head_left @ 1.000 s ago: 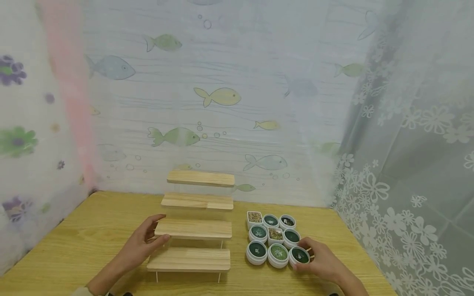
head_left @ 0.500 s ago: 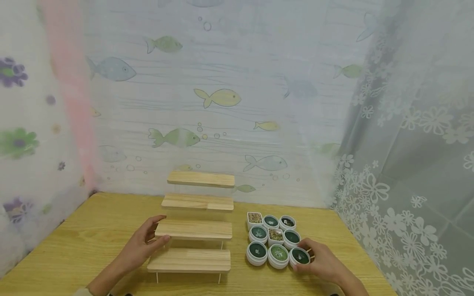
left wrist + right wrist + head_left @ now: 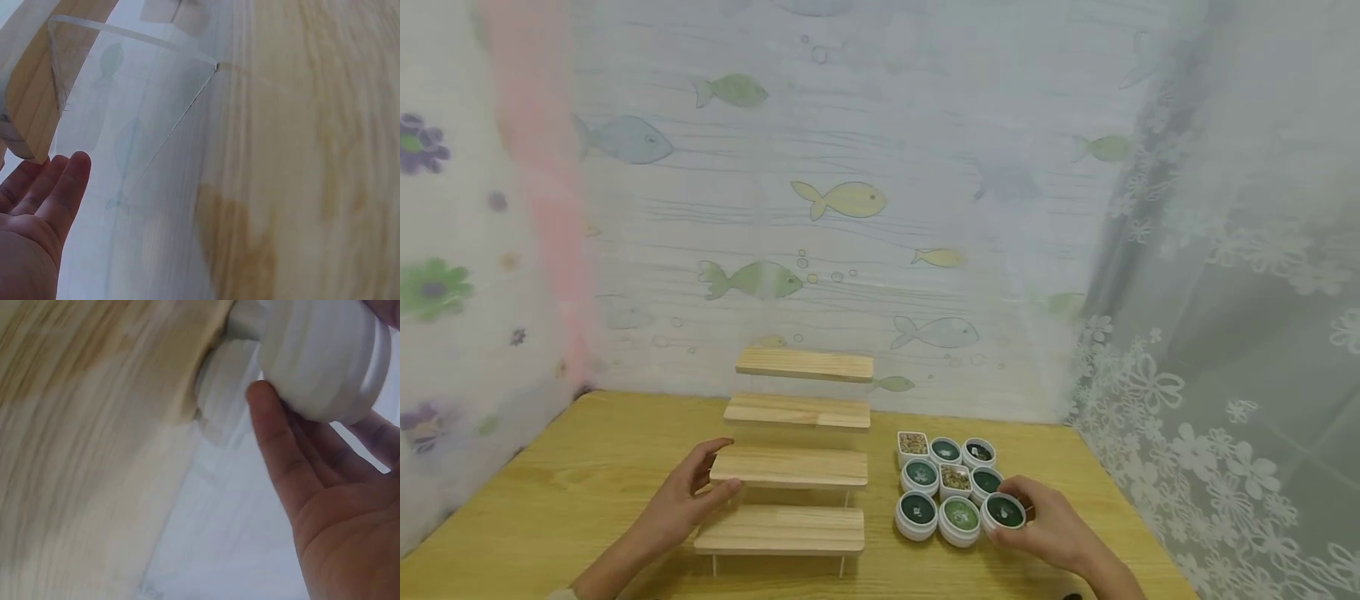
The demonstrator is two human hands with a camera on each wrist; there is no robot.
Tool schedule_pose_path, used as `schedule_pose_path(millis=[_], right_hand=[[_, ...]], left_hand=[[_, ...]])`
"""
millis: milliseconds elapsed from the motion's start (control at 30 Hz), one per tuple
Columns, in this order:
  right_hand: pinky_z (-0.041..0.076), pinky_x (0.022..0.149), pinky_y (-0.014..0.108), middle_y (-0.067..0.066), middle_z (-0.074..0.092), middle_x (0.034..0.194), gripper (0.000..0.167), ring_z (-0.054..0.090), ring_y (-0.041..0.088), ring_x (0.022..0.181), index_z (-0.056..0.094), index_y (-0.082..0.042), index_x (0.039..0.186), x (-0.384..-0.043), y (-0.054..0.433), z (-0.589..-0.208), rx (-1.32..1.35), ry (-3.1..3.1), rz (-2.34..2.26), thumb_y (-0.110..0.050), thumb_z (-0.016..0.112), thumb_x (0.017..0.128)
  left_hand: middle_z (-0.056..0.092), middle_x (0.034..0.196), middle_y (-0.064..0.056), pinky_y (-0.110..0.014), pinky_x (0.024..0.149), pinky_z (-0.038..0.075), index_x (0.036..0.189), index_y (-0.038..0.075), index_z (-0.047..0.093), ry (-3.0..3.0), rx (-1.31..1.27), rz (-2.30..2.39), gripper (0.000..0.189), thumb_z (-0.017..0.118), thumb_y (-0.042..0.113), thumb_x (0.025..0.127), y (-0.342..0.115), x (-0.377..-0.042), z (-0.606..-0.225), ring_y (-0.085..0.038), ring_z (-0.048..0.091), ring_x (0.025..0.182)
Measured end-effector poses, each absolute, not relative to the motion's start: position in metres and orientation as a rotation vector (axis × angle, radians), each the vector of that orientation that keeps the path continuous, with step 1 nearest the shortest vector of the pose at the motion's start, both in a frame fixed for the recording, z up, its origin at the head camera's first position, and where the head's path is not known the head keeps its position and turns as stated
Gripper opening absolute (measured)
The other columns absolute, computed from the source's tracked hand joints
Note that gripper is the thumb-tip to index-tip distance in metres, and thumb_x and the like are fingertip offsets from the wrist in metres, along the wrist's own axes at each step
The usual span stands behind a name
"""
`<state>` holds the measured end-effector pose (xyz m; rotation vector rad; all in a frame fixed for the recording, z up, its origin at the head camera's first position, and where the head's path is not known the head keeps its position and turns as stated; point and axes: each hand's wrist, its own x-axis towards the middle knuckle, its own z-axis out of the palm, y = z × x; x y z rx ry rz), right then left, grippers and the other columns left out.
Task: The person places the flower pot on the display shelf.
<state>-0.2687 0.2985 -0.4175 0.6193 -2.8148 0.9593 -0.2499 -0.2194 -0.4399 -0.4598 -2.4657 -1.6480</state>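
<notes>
A four-tier wooden display stand (image 3: 790,467) with clear supports stands at the table's middle-left. My left hand (image 3: 677,500) holds the left end of its second board from the bottom, thumb at the near edge and fingers at the far edge. In the left wrist view its fingers (image 3: 62,194) meet a board's corner; the thumb is out of sight there. With my right hand (image 3: 1045,525) I grip a small round white pot (image 3: 1004,512) with a dark green top. The right wrist view shows this pot (image 3: 325,362) tilted, thumb and fingers around its ribbed side.
Beside the held pot, several small white pots sit close together, among them a light green one (image 3: 959,517) and a square one with gravel (image 3: 955,480). They stand right of the stand on the wooden table (image 3: 625,433). A fish-patterned curtain (image 3: 850,292) hangs behind.
My right hand has raised the round pot slightly and shifted it a little left, towards the neighbouring pots. The left hand has kept its place on the stand.
</notes>
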Motion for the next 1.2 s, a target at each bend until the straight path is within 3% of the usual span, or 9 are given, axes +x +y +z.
schedule_pose_path(millis=[633,1200], right_hand=[[0.053,0.074,0.026,-0.011,0.063,0.105,0.050,0.061,0.005,0.087,0.062,-0.019,0.116,-0.259,0.257,-0.389,0.730,-2.606,0.996,-0.039,0.082,0.075],[0.053,0.078,0.026,-0.011,0.060,0.112,0.055,0.059,0.005,0.092,0.060,-0.019,0.121,-0.289,0.183,-0.343,0.949,-2.482,0.950,-0.044,0.079,0.076]], left_hand=[[0.021,0.152,-0.027,-0.067,0.102,0.027,0.146,0.009,0.028,-2.461,-0.471,-1.634,0.061,0.058,0.031,0.097,-0.221,-0.250,-0.442,-0.054,0.018,0.135],[0.020,0.152,-0.028,-0.066,0.103,0.026,0.146,0.008,0.028,-2.463,-0.451,-1.641,0.062,0.058,0.031,0.097,-0.219,-0.249,-0.439,-0.054,0.017,0.136]])
